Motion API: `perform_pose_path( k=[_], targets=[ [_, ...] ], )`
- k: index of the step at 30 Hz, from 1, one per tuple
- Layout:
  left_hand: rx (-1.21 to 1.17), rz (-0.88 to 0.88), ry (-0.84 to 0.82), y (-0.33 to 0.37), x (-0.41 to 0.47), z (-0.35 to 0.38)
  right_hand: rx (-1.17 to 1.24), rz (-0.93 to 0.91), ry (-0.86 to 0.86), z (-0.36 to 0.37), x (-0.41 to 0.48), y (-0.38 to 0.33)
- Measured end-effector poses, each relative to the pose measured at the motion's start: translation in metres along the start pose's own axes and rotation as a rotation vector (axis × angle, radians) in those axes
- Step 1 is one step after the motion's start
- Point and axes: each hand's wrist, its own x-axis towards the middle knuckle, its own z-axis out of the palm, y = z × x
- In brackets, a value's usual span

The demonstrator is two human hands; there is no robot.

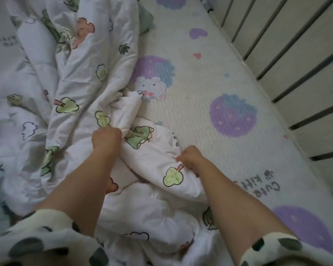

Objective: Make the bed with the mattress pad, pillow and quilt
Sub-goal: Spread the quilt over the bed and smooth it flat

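Gripping a bunched fold of the quilt (pixel 81 54), the left hand (pixel 106 138) is closed into a fist, its fingers curled tight round the cloth just below a green tree print. The right hand (pixel 190 157) pinches the same rolled edge a little nearer the camera, fingers curled into the fabric, so that a thick white ridge of quilt runs between the two hands. The quilt is white, printed with green trees, green dinosaurs, outlined clouds and a few pink shapes. It lies crumpled in deep folds over the left half of the bed and reaches down to the bottom of the view between the forearms.

To the right the mattress pad (pixel 200 73) lies flat and uncovered – cream, with a fine wavy texture, big purple-and-blue strawberries, small pink hearts and a white cartoon animal with pink cheeks. The quilt's edge rests on it. Dark lettering (pixel 265 184) is printed on the pad near the right forearm, upside down from this view: "Cute" reads plainly, then "Kitt", with the rest hidden behind the arm. More writing at the far left edge is too blurred to read.

A pale slatted rail (pixel 296 60) stands along the right side of the pad. Both arms are bare below short sleeves (pixel 37 237) – cream with dark green spots.
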Motion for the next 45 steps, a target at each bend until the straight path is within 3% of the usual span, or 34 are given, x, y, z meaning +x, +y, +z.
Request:
perform_pose_path(
  k=[3,7,10,13,15,17,21,26,32,37,41,45],
  targets=[
    [-0.322,-0.080,0.150,0.018,0.010,-0.025,0.046,-0.174,0.287,-0.033,0.005,0.003],
    [-0.696,-0.073,0.336,0.057,0.033,-0.088,0.207,-0.259,0.694,-0.089,0.007,0.006],
    [-0.977,0.073,0.452,0.123,0.048,-0.155,0.371,-0.199,0.974,-0.167,0.005,0.022],
    [-1.154,0.341,0.524,0.208,0.056,-0.216,0.517,-0.083,1.242,-0.247,0.004,0.061],
    [-1.198,0.466,0.488,0.258,0.059,-0.237,0.546,0.019,1.291,-0.282,0.008,0.096],
    [-1.177,0.525,0.356,0.299,0.061,-0.242,0.471,0.087,1.201,-0.298,0.018,0.128],
    [-0.990,0.594,0.017,0.354,0.051,-0.207,0.308,0.099,0.809,-0.293,0.031,0.176],
    [-0.836,0.493,-0.233,0.379,0.044,-0.133,0.117,0.037,0.575,-0.272,0.027,0.195],
    [-0.114,0.586,0.004,0.371,0.041,-0.081,-0.209,0.017,0.621,-0.258,0.011,0.203],
    [-0.382,0.771,-0.059,0.358,-0.017,-0.046,-0.751,-0.092,0.641,-0.246,0.016,0.220],
    [-0.248,0.852,-0.154,0.370,-0.052,-0.020,-0.841,-0.093,0.580,-0.251,0.029,0.227],
    [-0.205,0.780,-0.246,0.383,-0.077,0.003,-0.818,-0.161,0.525,-0.260,0.034,0.235]
  ],
)
